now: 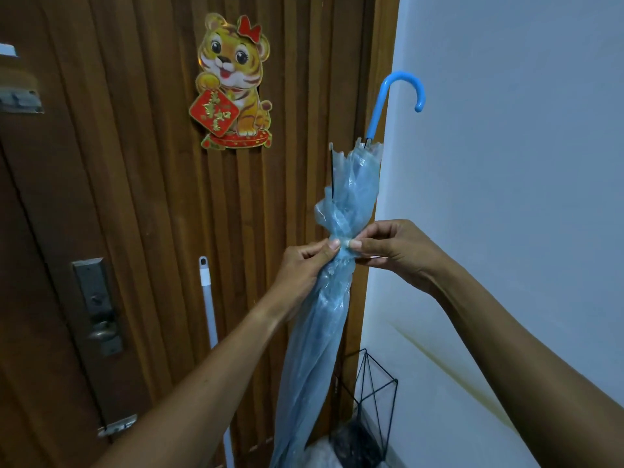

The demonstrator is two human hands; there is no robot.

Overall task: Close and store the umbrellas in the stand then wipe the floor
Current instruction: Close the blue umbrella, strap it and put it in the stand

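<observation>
A pale blue see-through umbrella [353, 184] is held upright in the middle of the view. Its canopy is folded and gathered, its curved blue handle [401, 91] points up at 1 o'clock, and its tip is cut off by the frame edge at 6 o'clock. At the centre, a narrow closing strap [344, 243] is wrapped round the bunched canopy. The strap is pinched by the left hand [304, 265] from the 9 o'clock side, thumb against forefinger, and by the right hand [393, 253] from the 3 o'clock side in the same way. Whether the strap is fastened cannot be told. A black wire stand [378, 393] is seen at 5 o'clock, against the white wall [506, 163], just beside the umbrella's lower part; the umbrella appears to be outside it. Something dark lies at the stand's base, too unclear to name. A white pole [209, 309], possibly a mop, is leant on the wooden door [135, 197] at 7 o'clock. The closing of this umbrella is judged nearly done; storing it and the wiping are left
</observation>
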